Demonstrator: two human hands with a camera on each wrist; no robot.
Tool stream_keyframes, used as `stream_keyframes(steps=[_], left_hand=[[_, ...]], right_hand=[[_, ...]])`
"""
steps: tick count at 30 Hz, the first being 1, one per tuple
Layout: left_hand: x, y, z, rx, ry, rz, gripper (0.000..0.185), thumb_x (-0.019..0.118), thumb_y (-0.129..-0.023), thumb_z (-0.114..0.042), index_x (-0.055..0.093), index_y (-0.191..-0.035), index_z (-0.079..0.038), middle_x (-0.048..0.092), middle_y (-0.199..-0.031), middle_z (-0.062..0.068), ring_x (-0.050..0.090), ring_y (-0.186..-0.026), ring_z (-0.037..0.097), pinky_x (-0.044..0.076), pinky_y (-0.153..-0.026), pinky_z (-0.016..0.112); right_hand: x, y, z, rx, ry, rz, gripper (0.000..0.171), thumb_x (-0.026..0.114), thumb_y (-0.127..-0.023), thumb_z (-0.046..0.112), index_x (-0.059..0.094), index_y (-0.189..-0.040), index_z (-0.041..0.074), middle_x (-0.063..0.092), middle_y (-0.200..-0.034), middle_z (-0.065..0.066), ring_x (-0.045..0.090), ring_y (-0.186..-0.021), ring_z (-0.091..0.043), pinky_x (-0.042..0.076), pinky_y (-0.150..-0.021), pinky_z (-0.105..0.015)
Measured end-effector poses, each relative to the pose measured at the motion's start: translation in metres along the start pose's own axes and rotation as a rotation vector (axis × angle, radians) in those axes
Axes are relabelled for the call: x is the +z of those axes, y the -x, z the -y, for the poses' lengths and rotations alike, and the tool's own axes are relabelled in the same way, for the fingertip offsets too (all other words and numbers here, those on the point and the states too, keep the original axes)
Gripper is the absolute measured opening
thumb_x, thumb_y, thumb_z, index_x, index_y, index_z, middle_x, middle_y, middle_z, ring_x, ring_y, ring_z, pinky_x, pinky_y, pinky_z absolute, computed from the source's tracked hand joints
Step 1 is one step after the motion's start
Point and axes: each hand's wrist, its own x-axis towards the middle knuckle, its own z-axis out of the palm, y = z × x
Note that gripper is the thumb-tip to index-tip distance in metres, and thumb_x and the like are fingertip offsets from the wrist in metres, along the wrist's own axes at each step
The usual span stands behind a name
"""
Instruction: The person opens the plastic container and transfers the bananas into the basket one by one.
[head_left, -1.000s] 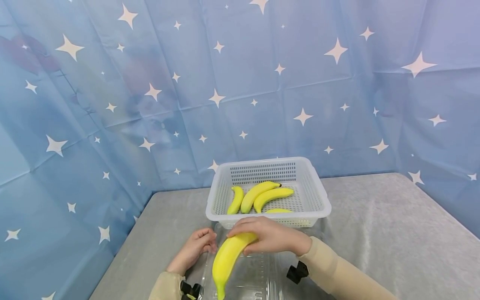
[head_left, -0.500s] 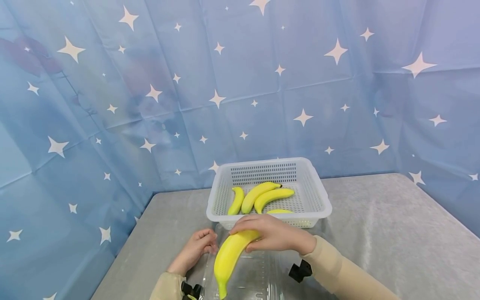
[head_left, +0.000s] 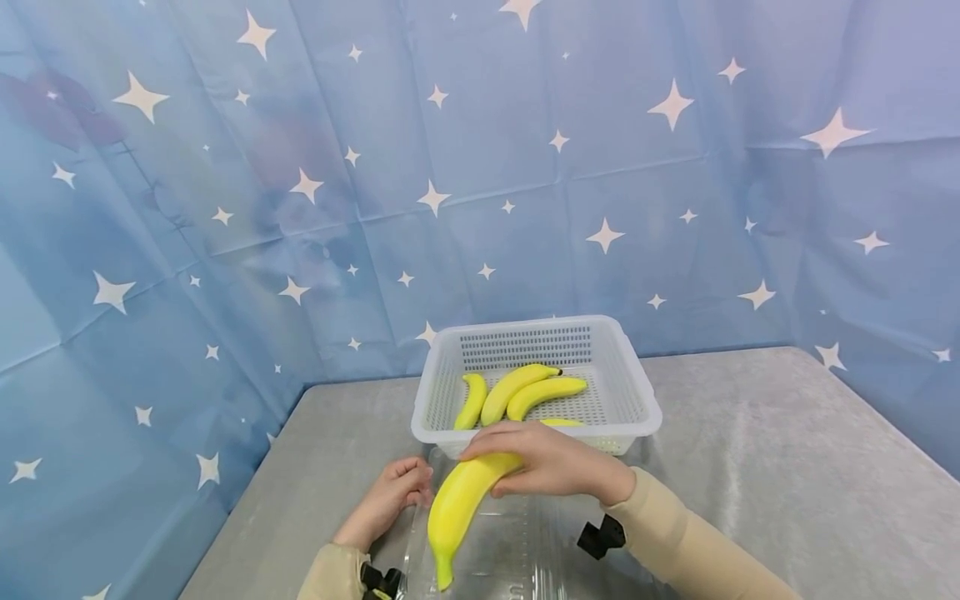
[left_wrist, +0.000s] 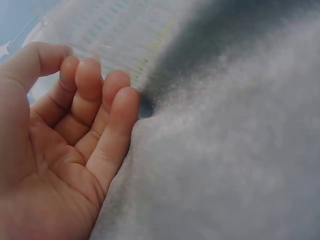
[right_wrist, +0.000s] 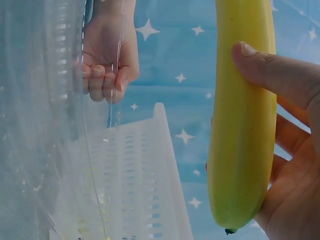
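My right hand (head_left: 536,462) grips a yellow banana (head_left: 461,508) by its upper end. The banana slants down above a clear plastic container (head_left: 498,546), its stem end lowest. The right wrist view shows the thumb on one side of the banana (right_wrist: 242,125) and the fingers behind it. At the container's left edge, my left hand (head_left: 393,496) has curled fingers and appears to pinch the clear rim. Its palm and curled fingers fill the left side of the left wrist view, where the rim is hard to make out. In the right wrist view the left hand (right_wrist: 107,60) shows partly through clear plastic.
A white perforated basket (head_left: 633,392) stands behind the container, holding several bananas (head_left: 517,392). The grey table (head_left: 750,467) reaches a blue star-patterned curtain (head_left: 525,167) at the back and left. Black wrist mounts sit on both sleeves.
My right hand has risen slightly with the banana, away from the container and a little to the right. My left hand and the basket stay in place.
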Motion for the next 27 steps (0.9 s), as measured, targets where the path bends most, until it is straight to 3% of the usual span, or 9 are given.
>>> stream_keyframes(steps=[9, 27], left_hand=[[0.000, 0.000, 0.002, -0.029, -0.004, -0.027, 0.022, 0.056, -0.097, -0.020, 0.057, -0.078, -0.010, 0.057, -0.072, 0.000, 0.056, -0.064, 0.013, 0.052, -0.062, 0.026], [-0.001, -0.001, 0.001, -0.009, 0.019, -0.012, 0.023, 0.050, -0.099, -0.013, 0.056, -0.077, -0.010, 0.056, -0.071, 0.001, 0.058, -0.065, 0.014, 0.054, -0.065, 0.028]], right_hand=[[-0.007, -0.003, -0.002, -0.005, 0.037, -0.026, 0.048, 0.075, -0.085, 0.016, 0.058, -0.129, 0.013, 0.059, -0.126, 0.001, 0.056, -0.110, -0.010, 0.047, -0.088, -0.025], [-0.025, -0.012, -0.002, -0.007, 0.141, -0.022, 0.050, 0.080, -0.079, 0.011, 0.059, -0.125, 0.008, 0.061, -0.122, -0.001, 0.056, -0.108, -0.013, 0.047, -0.089, -0.028]])
